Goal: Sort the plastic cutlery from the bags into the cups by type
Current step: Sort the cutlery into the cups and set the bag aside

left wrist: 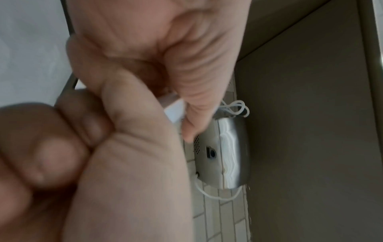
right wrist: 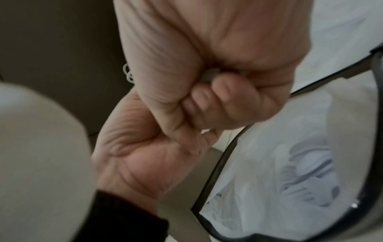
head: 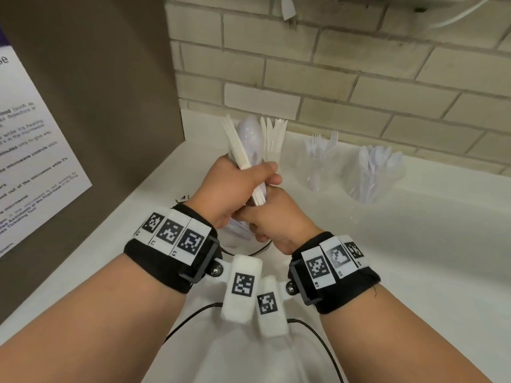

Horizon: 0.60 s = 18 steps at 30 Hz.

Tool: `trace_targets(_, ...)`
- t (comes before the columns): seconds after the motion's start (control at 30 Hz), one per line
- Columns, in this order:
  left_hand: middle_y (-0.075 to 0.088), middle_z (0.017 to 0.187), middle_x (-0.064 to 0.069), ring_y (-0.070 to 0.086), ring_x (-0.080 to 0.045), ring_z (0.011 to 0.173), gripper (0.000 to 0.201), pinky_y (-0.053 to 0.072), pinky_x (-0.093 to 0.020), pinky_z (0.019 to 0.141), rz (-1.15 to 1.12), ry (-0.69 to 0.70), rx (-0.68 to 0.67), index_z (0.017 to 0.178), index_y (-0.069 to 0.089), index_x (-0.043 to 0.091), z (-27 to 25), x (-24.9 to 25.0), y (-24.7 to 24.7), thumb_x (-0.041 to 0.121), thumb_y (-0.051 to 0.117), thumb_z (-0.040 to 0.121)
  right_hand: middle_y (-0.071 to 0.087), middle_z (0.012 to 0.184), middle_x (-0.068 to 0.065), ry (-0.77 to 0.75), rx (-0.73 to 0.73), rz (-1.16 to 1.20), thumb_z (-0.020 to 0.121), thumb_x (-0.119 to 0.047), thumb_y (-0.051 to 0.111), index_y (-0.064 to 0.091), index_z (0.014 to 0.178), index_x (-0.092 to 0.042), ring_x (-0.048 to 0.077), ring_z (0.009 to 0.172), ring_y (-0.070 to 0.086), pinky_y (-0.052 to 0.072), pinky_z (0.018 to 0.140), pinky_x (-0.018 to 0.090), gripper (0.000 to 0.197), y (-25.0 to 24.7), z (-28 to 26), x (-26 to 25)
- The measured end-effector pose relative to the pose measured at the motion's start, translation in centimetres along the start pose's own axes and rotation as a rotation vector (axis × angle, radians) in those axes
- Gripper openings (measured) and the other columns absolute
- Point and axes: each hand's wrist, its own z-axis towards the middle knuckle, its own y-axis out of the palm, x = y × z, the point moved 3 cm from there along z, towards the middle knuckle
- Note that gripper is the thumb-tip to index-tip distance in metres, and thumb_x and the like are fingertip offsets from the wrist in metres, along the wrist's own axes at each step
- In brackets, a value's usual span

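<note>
A white counter (head: 414,258) carries everything. Its back edge meets a brick wall, and its left edge runs along a brown panel. Near the back edge, right of the middle, stands a clear cup of forks (head: 318,167), its tines pointing up. Just to the right of it, apart from it, stands a clear cup of spoons (head: 373,175). A third clear cup with knives (head: 272,150) stands near the back left corner, partly hidden. Toward the left edge a thin plastic bag (right wrist: 290,147) lies on the surface, holding white cutlery that is too blurred to tell by type.
</note>
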Motion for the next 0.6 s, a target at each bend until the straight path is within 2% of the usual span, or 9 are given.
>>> trace_targets(0.07, 0.073, 0.080, -0.006, 0.068, -0.018, 0.077, 0.014, 0.053, -0.025, 0.060, 0.022, 0.031, -0.142, 0.084, 0.070, 0.006, -0.1, 0.0, 0.0, 0.019, 0.074, 0.078, 0.037, 0.047, -0.002, 0.026, -0.123, 0.105, 0.081, 0.012, 0.056, 0.044, 0.073, -0.009, 0.008, 0.033, 0.028, 0.021, 0.037, 0.017, 0.026, 0.1, -0.2, 0.2)
trace_targets(0.1, 0.072, 0.083, -0.007, 0.068, -0.021, 0.085, 0.020, 0.055, -0.028, 0.067, 0.005, 0.025, -0.254, 0.085, 0.071, 0.009, -0.2, 0.0, -0.1, 0.022, 0.079, 0.072, 0.034, 0.043, -0.005, 0.043, -0.228, 0.161, 0.081, 0.014, 0.054, 0.045, 0.067, -0.011, 0.006, 0.031, 0.025, 0.019, 0.036, 0.015, 0.030, 0.1, -0.5, 0.3)
trace_targets(0.17, 0.073, 0.090, -0.008, 0.065, -0.027, 0.106, 0.035, 0.050, -0.041, 0.091, -0.045, -0.013, -0.503, 0.083, 0.071, 0.018, -0.6, -0.3, -0.3, 0.034, 0.088, 0.057, 0.031, 0.038, -0.008, 0.093, -0.471, 0.262, 0.080, 0.010, 0.052, 0.042, 0.052, -0.019, 0.002, 0.028, 0.024, 0.017, 0.036, 0.011, 0.041, 0.4, -1.2, 0.3)
trace_targets(0.23, 0.074, 0.088, -0.007, 0.061, -0.029, 0.116, 0.028, 0.045, -0.044, 0.101, -0.100, -0.026, -0.601, 0.072, 0.070, 0.022, -1.0, -0.5, 0.0, 0.042, 0.085, 0.059, 0.030, 0.036, -0.008, 0.127, -0.583, 0.281, 0.077, 0.004, 0.050, 0.036, 0.045, -0.022, 0.001, 0.027, 0.024, 0.015, 0.035, 0.012, 0.044, 0.7, -1.5, 0.3)
trace_targets(0.3, 0.072, 0.075, -0.005, 0.064, -0.027, 0.112, 0.023, 0.048, -0.039, 0.095, -0.170, -0.045, -0.507, 0.062, 0.065, 0.020, -1.1, -0.6, 0.1, 0.036, 0.079, 0.069, 0.029, 0.036, -0.007, 0.116, -0.551, 0.252, 0.076, 0.002, 0.053, 0.035, 0.043, -0.022, 0.003, 0.028, 0.025, 0.016, 0.036, 0.013, 0.044, 0.9, -1.4, 0.2)
trace_targets(0.37, 0.067, 0.064, -0.003, 0.067, -0.024, 0.106, 0.026, 0.051, -0.035, 0.085, -0.176, -0.038, -0.386, 0.061, 0.059, 0.012, -1.0, -0.6, 0.2, 0.029, 0.070, 0.077, 0.036, 0.038, -0.003, 0.062, -0.453, 0.181, 0.074, -0.002, 0.060, 0.044, 0.043, -0.019, 0.008, 0.031, 0.033, 0.024, 0.039, 0.015, 0.038, 1.1, -1.2, 0.0)
trace_targets(0.43, 0.063, 0.056, 0.001, 0.068, -0.023, 0.103, 0.030, 0.052, -0.035, 0.085, -0.153, -0.016, -0.293, 0.061, 0.054, 0.009, -1.0, -0.5, 0.2, 0.027, 0.065, 0.082, 0.050, 0.047, 0.003, 0.013, -0.341, 0.032, 0.075, -0.009, 0.069, 0.059, 0.054, -0.015, 0.015, 0.040, 0.045, 0.038, 0.044, 0.021, 0.025, 0.9, -1.0, -0.3)
trace_targets(0.5, 0.059, 0.049, 0.003, 0.070, -0.025, 0.097, 0.029, 0.053, -0.040, 0.087, -0.250, -0.032, -0.152, 0.065, 0.054, 0.009, -0.6, -0.6, -0.2, 0.024, 0.063, 0.088, 0.063, 0.062, 0.004, 0.020, -0.252, -0.170, 0.077, -0.020, 0.077, 0.066, 0.072, -0.013, 0.017, 0.053, 0.058, 0.050, 0.053, 0.027, 0.014, 0.0, -0.8, -0.5)
trace_targets(0.6, 0.046, 0.044, 0.002, 0.063, -0.020, 0.060, 0.032, 0.055, -0.039, 0.068, -0.369, -0.089, 0.052, 0.062, 0.051, 0.013, 0.0, -1.3, -1.4, 0.026, 0.065, 0.088, 0.068, 0.072, -0.007, 0.031, -0.099, -0.338, 0.069, -0.038, 0.083, 0.068, 0.081, -0.018, 0.008, 0.058, 0.058, 0.048, 0.057, 0.027, 0.028, -2.6, -0.4, -1.1)
